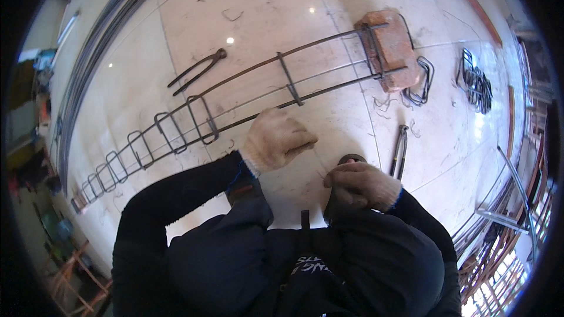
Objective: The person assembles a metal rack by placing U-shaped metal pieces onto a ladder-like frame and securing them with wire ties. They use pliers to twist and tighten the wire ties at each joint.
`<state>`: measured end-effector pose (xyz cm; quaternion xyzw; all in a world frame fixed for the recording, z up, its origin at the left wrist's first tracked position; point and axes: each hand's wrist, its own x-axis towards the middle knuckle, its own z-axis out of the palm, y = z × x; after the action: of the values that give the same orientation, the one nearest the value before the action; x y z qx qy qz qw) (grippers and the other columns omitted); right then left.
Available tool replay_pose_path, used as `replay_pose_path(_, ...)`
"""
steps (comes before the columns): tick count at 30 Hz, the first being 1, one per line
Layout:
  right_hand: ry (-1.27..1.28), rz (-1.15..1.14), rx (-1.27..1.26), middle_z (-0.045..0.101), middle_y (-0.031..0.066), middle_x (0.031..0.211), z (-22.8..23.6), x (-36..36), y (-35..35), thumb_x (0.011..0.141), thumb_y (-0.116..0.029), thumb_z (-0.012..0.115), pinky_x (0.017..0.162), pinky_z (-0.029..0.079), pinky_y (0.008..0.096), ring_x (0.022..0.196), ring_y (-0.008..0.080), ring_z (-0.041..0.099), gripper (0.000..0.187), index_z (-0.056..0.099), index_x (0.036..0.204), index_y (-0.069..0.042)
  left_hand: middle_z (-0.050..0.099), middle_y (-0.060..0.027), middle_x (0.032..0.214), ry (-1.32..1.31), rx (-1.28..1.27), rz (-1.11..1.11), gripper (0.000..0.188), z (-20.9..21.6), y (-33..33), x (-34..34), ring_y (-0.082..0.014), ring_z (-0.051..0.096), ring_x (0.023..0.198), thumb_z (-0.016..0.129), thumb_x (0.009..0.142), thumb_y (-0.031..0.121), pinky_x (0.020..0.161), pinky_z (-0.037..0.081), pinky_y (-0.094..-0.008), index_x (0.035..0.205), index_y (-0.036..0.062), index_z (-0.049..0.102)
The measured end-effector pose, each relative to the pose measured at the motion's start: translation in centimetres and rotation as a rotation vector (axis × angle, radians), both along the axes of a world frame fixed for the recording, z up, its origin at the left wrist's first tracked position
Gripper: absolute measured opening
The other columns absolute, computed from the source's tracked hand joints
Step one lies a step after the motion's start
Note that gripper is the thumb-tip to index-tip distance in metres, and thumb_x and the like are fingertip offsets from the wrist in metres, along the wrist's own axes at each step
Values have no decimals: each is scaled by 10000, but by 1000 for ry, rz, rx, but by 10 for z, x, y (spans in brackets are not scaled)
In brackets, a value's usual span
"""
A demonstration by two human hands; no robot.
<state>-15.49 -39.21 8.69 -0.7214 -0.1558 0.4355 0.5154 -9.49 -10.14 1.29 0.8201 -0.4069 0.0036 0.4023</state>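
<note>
My left hand (275,141), in a pale knitted glove, is just on the near side of a long rebar cage (244,118). Its fingers are pinched together, pointing right. My right hand (367,186), gloved too, is above my right knee with its fingers curled in. A faint thin strand seems to show by the right fingertips; what either hand holds is too small to make out. The cage's long bars run from lower left to upper right, with several rectangular stirrups (170,132) around them. Its right end rests on a reddish brick block (392,50).
Pincers (197,72) lie beyond the cage; a second pair (400,152) lies at right. Loose stirrups (474,85) are piled far right, with one (420,85) by the brick. Long steel rods (108,26) line the left. Wire scraps (385,104) dot the tiled floor.
</note>
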Motion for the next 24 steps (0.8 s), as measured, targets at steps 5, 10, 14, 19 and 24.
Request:
replay_pose_path(5, -298, 86, 128, 747, 145, 1154, -18, -11, 11, 888, -25, 659, 925, 560, 462, 1041, 339, 723, 338, 736, 1217, -37, 782, -14, 890, 83, 0, 69, 138, 7, -5, -4, -262, 725, 812, 833, 881, 182, 734, 540, -434, 1013, 142, 818)
replay_pose_path(10, -297, -1, 63, 759, 136, 1174, -24, -9, 9, 863, -2, 667, 931, 574, 442, 1079, 343, 729, 391, 730, 1247, -37, 788, -41, 963, 148, 192, 38, 165, 9, -8, 7, -279, 739, 910, 826, 896, 214, 795, 550, -442, 1039, 134, 809)
replay_pose_path(14, -275, -37, -113, 786, 120, 1085, -52, -8, 10, 861, -1, 672, 837, 596, 422, 947, 321, 748, 425, 726, 1282, -22, 769, -77, 1105, -4, 263, 256, 231, 20, 0, 14, -301, 711, 1065, 819, 906, 240, 913, 533, -470, 1116, 146, 793)
replay_pose_path(19, 143, -312, -166, 802, 130, 943, -90, 22, 35, 1011, -119, 585, 666, 589, 365, 699, 237, 728, 337, 721, 1281, 28, 752, -80, 1128, 12, 285, 438, 278, 0, 10, 53, -314, 696, 1101, 830, 900, 271, 968, 518, -475, 1151, 158, 790)
replay_pose_path(24, 301, -620, -166, 779, 154, 818, -83, 44, 67, 1056, -253, 540, 617, 573, 352, 636, 207, 709, 400, 744, 1245, 35, 745, -67, 1092, 39, 387, 342, 295, 8, 0, 70, -303, 693, 1051, 830, 898, 304, 953, 525, -464, 1165, 180, 806)
